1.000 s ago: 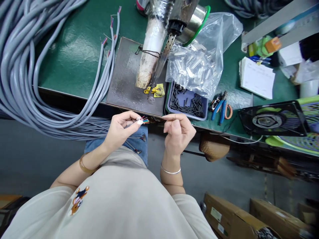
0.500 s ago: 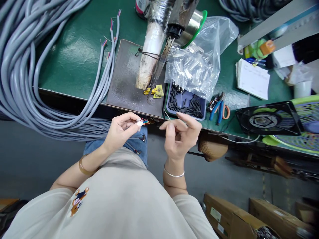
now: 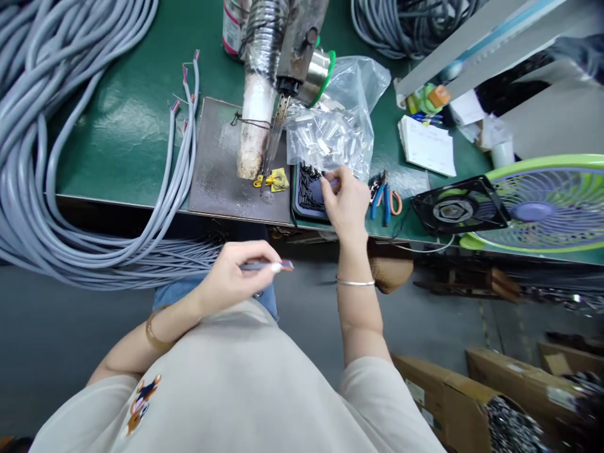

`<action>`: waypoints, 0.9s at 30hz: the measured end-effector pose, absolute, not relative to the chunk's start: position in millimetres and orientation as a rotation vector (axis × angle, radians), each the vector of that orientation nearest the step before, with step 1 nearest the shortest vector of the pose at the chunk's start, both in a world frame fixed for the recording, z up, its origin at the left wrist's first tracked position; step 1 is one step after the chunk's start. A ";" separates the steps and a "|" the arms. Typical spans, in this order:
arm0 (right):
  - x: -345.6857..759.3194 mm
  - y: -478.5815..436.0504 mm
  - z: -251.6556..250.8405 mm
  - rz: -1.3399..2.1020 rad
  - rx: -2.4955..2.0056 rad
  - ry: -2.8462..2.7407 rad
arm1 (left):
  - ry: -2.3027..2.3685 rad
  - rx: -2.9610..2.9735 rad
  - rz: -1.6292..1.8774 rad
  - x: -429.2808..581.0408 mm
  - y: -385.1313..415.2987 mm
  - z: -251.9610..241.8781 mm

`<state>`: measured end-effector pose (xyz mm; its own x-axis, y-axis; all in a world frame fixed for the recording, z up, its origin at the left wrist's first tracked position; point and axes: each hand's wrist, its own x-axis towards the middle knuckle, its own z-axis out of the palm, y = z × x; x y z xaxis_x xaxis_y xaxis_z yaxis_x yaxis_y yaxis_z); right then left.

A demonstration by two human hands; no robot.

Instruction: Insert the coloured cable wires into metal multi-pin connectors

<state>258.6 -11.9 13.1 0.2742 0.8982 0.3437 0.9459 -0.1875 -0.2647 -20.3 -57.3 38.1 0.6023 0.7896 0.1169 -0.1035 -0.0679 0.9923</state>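
Note:
My left hand [image 3: 238,274] is closed on a grey cable [image 3: 255,266], whose coloured wire ends stick out past the fingertips to the right. My right hand [image 3: 346,198] reaches over a blue tray [image 3: 314,214] at the table's front edge. Its thumb and fingers are pressed together above the tray; what they hold, if anything, is too small to make out. Small black sleeves [image 3: 307,189] lie in the tray, partly hidden by the hand. A clear plastic bag [image 3: 330,135] of shiny connectors rests just behind.
Thick grey cables [image 3: 42,163] are heaped at left. A soldering iron [image 3: 277,126] and a white tube [image 3: 255,126] point down over a metal plate [image 3: 217,163]. Pliers [image 3: 387,204], a small black fan [image 3: 455,211] and a notepad [image 3: 428,146] lie at right. Cardboard boxes [image 3: 438,390] stand below.
My right hand has moved forward from near the table edge to over the tray. My left hand has lowered slightly, still gripping the cable. The camera view has shifted to the right.

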 end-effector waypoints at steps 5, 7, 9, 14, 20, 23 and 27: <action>262.7 24.2 -1.8 -0.121 -2.010 -1.676 | 0.865 0.838 0.937 -26.7 -42.8 3.1; 266.3 23.6 1.9 -0.097 -2.002 -1.690 | 0.891 0.745 0.953 -33.6 -38.8 1.0; 272.3 14.6 8.6 -0.049 -1.978 -1.675 | 0.903 0.691 0.970 -39.3 -36.4 2.6; 289.2 -20.7 21.2 0.183 -1.940 -1.565 | 0.904 0.649 0.973 -44.4 -32.5 5.1; 293.3 -37.7 23.5 0.192 -1.983 -1.623 | 0.889 0.697 0.957 -40.5 -30.2 0.9; 285.2 -36.9 29.3 0.021 -2.005 -1.655 | 0.883 0.727 0.950 -39.2 -30.7 1.0; 272.4 -26.7 32.3 -0.136 -2.208 -1.861 | 0.886 0.787 0.984 -36.3 -31.3 4.2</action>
